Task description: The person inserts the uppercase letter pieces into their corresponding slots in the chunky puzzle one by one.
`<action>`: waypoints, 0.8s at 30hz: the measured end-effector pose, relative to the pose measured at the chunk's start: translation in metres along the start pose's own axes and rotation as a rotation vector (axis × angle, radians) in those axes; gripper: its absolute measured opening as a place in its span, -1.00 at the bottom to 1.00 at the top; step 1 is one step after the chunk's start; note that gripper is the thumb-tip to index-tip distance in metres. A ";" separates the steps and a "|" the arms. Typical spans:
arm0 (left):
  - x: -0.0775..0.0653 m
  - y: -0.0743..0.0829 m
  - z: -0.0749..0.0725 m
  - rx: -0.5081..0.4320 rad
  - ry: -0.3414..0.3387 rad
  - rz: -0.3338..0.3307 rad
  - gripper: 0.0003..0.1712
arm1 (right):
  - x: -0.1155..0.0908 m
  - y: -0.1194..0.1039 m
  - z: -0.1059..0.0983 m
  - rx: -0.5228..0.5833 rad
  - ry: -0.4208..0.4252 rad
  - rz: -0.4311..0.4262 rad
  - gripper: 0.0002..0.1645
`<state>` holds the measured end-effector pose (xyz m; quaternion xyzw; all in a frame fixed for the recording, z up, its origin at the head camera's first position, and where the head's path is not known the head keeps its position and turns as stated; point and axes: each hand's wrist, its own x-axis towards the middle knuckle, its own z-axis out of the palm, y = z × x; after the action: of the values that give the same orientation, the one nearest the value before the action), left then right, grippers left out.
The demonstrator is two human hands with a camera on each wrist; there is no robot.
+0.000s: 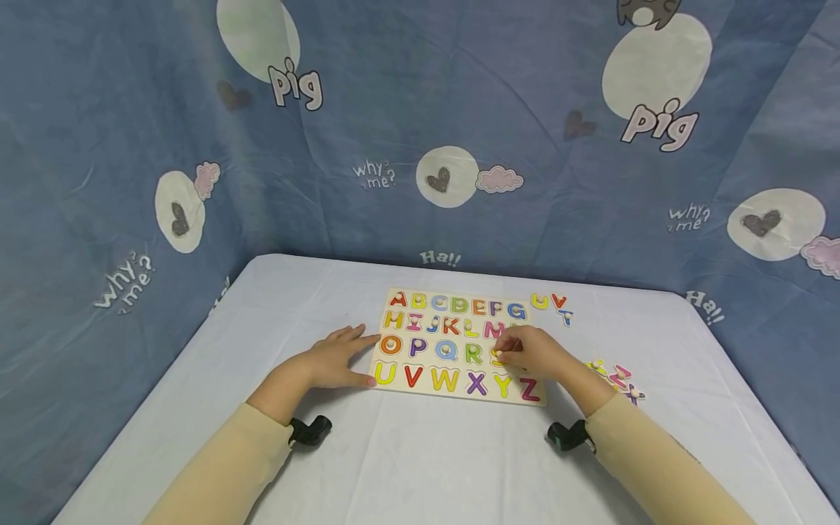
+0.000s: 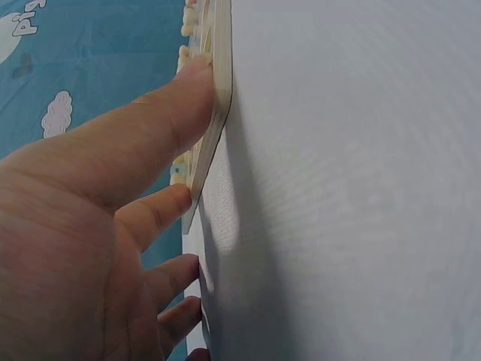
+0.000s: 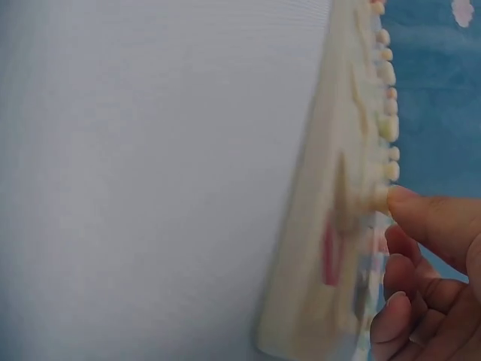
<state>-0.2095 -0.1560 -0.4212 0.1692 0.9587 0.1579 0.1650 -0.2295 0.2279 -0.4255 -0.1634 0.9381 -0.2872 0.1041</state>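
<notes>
A wooden alphabet puzzle board (image 1: 432, 355) lies on the table, with knobbed letter pieces in its upper rows. My right hand (image 1: 533, 352) is over the board's right side, pinching the knob of the yellow S piece (image 1: 496, 360) between thumb and finger at the S place. Part of the S and the places beside it are hidden by that hand. At the board's left edge, my left hand (image 1: 333, 361) has its fingers spread, the thumb (image 2: 176, 101) and index finger touching the edge. Colored U, V, W, X, Y and Z places without visible knobs fill the bottom row.
Behind the board's right corner lie a loose yellow U (image 1: 539, 301), a red V (image 1: 558, 300) and a blue T (image 1: 566, 318). Beside the right forearm are a pink Z (image 1: 620, 376), a yellow piece (image 1: 596, 366) and a purple X (image 1: 634, 394). A blue printed curtain (image 1: 367, 226) stands behind the table.
</notes>
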 end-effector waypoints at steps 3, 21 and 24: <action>0.000 0.001 0.000 -0.005 -0.002 0.001 0.05 | -0.004 0.001 -0.009 -0.009 0.011 0.010 -0.88; 0.000 -0.002 0.000 -0.012 -0.007 0.016 0.05 | -0.018 0.043 -0.089 -0.016 0.178 0.069 -0.74; 0.001 -0.003 0.001 -0.015 -0.007 0.014 0.05 | -0.015 0.054 -0.094 -0.003 0.173 0.095 -0.71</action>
<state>-0.2109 -0.1583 -0.4232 0.1750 0.9558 0.1658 0.1684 -0.2562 0.3229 -0.3789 -0.0934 0.9507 -0.2934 0.0360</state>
